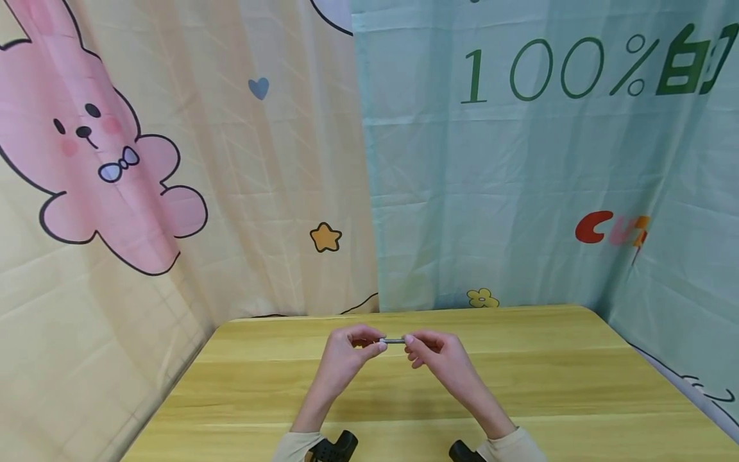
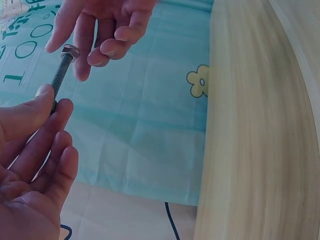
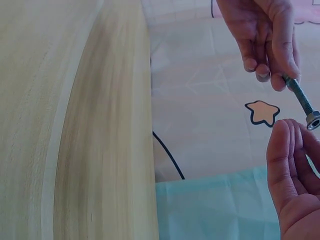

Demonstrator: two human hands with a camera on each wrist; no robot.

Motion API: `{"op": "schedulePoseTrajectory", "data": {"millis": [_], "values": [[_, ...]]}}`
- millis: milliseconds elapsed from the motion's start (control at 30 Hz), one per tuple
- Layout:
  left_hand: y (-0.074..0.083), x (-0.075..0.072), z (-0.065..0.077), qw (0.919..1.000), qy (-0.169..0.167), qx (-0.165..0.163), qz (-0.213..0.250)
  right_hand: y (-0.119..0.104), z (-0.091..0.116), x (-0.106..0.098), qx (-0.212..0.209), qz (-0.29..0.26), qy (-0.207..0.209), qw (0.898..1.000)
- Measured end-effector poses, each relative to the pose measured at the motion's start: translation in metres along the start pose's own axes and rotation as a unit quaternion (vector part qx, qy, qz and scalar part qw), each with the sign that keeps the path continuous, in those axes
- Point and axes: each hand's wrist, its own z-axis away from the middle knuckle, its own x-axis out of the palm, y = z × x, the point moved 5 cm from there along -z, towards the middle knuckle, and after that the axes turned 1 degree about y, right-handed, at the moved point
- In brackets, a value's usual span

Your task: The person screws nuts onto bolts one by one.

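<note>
A slim metal bolt (image 1: 395,341) is held above the table, roughly level in the head view. My left hand (image 1: 345,354) pinches one end between thumb and fingertips, hiding that end. Threads run along the bolt's shank (image 2: 61,76). A shiny hex nut (image 2: 70,51) sits at the other end, its round hole showing in the right wrist view. My right hand (image 1: 437,354) is at the nut end, thumb and index finger spread to either side. In the left wrist view a gap shows between the right thumb and the nut.
Below the hands lies a wooden table (image 1: 265,398) with rounded far corners. Printed curtains (image 1: 491,179) hang behind it and along both sides. A black device (image 1: 340,447) is strapped at the left wrist, another (image 1: 464,451) at the right.
</note>
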Motion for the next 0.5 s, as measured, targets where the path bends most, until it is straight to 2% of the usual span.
{"op": "schedulePoseTrajectory", "data": {"millis": [300,500], "values": [[-0.0008,-0.0016,0.0031,0.9997,0.009,-0.014,-0.018,-0.001,-0.0008,0.0023,-0.049,-0.028,-0.04,0.998],[-0.001,-0.0027,0.0035,0.9995,0.018,-0.013,-0.022,-0.0011,-0.0032,0.0028,-0.066,-0.011,-0.047,0.997]]}}
